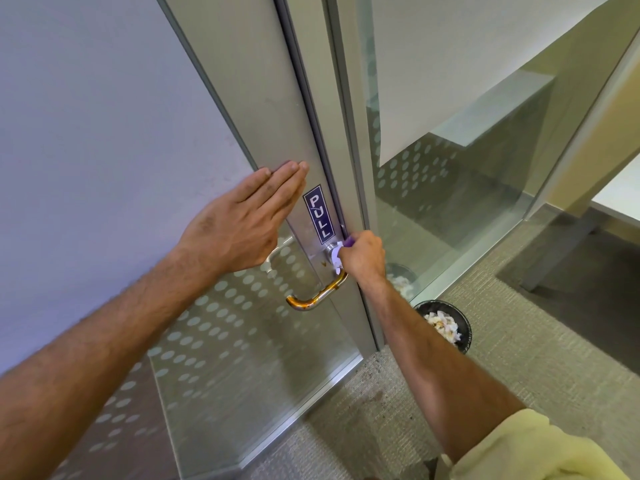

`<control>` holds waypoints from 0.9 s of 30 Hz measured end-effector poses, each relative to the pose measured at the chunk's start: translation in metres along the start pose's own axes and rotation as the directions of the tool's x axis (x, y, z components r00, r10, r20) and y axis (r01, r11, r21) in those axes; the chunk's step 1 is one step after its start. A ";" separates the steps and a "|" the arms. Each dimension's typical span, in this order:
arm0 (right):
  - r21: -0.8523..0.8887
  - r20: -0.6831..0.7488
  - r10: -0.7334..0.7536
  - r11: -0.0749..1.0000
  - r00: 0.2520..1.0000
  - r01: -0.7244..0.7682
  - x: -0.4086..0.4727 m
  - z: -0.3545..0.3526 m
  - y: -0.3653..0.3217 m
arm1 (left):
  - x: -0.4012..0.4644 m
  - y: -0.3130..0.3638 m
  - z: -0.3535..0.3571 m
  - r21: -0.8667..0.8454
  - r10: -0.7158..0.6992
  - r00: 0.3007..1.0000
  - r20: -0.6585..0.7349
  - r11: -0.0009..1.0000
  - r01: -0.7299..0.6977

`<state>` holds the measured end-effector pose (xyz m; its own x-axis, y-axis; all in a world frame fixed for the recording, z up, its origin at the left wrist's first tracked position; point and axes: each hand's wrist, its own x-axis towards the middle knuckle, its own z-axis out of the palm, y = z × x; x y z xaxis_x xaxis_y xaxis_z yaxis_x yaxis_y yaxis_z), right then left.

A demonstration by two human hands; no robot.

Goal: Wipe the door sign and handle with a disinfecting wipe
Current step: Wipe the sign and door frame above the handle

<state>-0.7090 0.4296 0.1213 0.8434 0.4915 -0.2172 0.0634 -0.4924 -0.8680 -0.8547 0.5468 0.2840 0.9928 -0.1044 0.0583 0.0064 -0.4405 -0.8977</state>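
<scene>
A dark blue PULL sign (pixel 319 214) is stuck upright on the grey metal door stile (pixel 266 109). Just below it a curved lever handle (pixel 317 296) sticks out, silver with an amber sheen. My right hand (pixel 363 258) is closed around a crumpled white wipe (pixel 335 258) and presses it on the round base of the handle, right under the sign. My left hand (pixel 242 220) lies flat on the door, fingers together, just left of the sign, holding nothing.
A black waste bin (pixel 446 325) with crumpled paper stands on the carpet right of the door. A glass side panel (pixel 450 202) with frosted dots is right of the door frame. The door's lower glass carries the same dots.
</scene>
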 end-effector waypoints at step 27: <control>-0.266 -0.078 -0.249 0.939 0.965 0.220 -0.021 0.017 -0.007 | 0.000 -0.001 -0.001 0.005 -0.009 1.000 -0.002 1.000 0.009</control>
<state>-0.7364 0.4349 0.1248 0.8398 0.5413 0.0408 0.3872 -0.5447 -0.7439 -0.8548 0.5462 0.2850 0.9925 -0.1019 0.0676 0.0164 -0.4368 -0.8994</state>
